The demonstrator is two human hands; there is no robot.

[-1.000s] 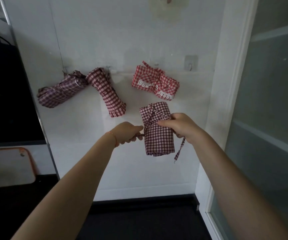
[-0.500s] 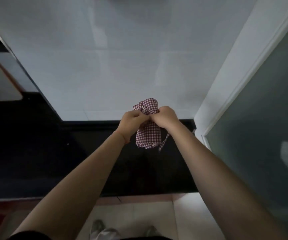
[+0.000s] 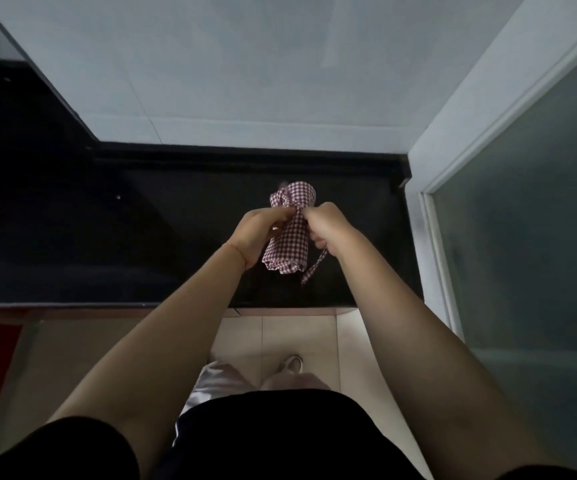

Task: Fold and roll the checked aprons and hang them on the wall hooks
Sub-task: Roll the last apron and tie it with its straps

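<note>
Both hands, left hand [image 3: 262,230] and right hand [image 3: 328,226], pinch the rolled apron [image 3: 288,233] above the dark surface [image 3: 141,237], open room all around; its strap [image 3: 314,268] dangles.

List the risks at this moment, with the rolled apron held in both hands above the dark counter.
1. Both the left hand and the right hand pinch only near the top of the rolled checked apron; its lower end hangs free and may unroll.
2. The loose strap dangles below the right hand, so the tie may not be secure and could slip.
3. No wall hooks are in view now, so hanging calls for looking up again.
</note>
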